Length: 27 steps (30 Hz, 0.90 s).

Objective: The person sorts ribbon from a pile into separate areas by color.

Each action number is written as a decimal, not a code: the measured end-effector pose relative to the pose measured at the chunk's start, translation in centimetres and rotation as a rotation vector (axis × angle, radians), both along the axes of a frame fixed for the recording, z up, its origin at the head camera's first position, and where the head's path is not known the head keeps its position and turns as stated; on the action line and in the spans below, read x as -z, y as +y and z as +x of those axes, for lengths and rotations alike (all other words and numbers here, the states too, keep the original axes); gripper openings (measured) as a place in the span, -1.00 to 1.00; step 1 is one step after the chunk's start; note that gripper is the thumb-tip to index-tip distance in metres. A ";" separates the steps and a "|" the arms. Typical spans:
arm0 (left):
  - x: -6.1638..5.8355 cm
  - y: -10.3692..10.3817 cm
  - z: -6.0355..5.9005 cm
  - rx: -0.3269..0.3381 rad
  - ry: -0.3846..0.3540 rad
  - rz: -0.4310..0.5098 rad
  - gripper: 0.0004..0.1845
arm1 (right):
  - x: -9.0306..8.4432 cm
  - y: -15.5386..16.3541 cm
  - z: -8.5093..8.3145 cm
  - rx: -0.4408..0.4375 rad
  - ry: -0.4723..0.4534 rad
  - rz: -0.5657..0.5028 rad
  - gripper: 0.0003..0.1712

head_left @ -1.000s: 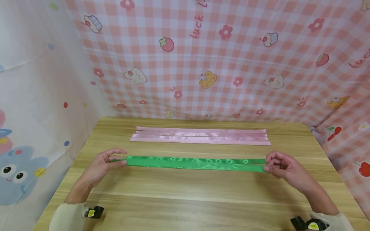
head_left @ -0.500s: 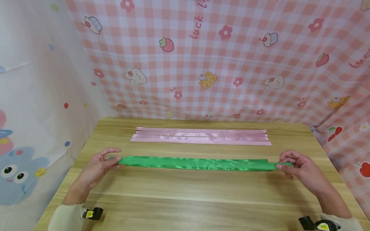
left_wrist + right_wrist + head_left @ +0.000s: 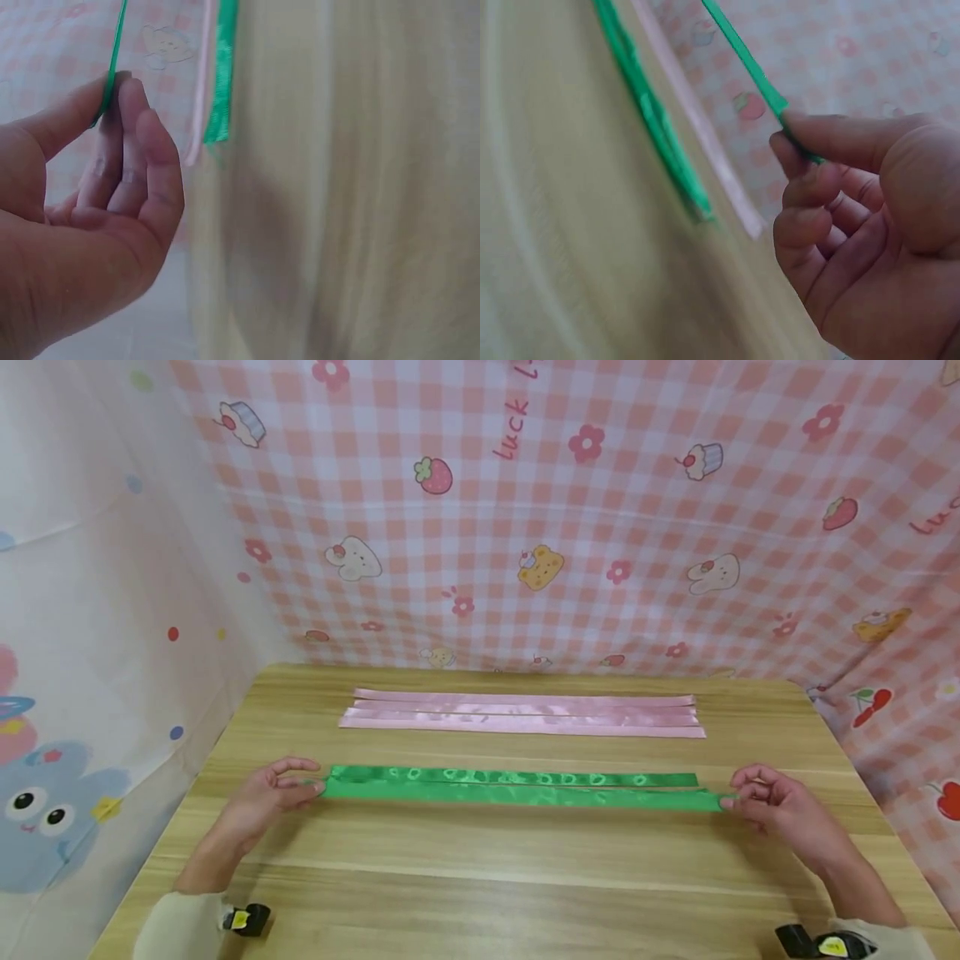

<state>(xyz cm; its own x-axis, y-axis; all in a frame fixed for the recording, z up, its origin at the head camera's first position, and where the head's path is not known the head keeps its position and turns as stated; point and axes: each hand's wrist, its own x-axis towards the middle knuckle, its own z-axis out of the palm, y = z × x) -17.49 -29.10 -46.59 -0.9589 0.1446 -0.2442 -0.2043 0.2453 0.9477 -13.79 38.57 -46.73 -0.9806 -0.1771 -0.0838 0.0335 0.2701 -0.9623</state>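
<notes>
A shiny green ribbon (image 3: 525,796) is stretched sideways above the table between both hands. Its left end is pinched by thumb and fingertips of my left hand (image 3: 258,797); my right hand (image 3: 783,806) pinches the other end. Seen from the left wrist, the held ribbon (image 3: 116,52) is edge-on, a thin taut line. In the right wrist view the ribbon (image 3: 742,52) runs up and away from thumb and index finger. Just behind it, a second green ribbon (image 3: 517,776) lies flat on the table, partly overlapped in the head view.
Pink ribbons (image 3: 517,720) lie side by side farther back on the wooden table (image 3: 480,877). A pink checked cloth (image 3: 480,527) hangs behind the table, and a white printed cloth (image 3: 97,568) at the left. Black wrist cameras sit at both sleeves.
My right hand has moved outward to the right, drawing the held ribbon along. Half a second ago it overlapped the lying ribbon; now it shows nearer the front, and both hands are slightly lower in view.
</notes>
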 end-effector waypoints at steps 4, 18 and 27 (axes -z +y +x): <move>0.8 0.7 0.0 -0.018 -0.043 -0.039 -0.52 | 1.2 0.1 0.3 0.047 -0.022 0.102 -0.75; 2.0 0.6 -0.2 -0.062 -0.054 -0.150 -0.49 | 3.5 0.1 0.3 0.098 -0.067 0.155 -0.69; 2.5 0.3 -0.6 -0.075 -0.093 -0.199 -0.44 | 4.1 0.2 0.2 0.127 -0.093 0.196 -0.64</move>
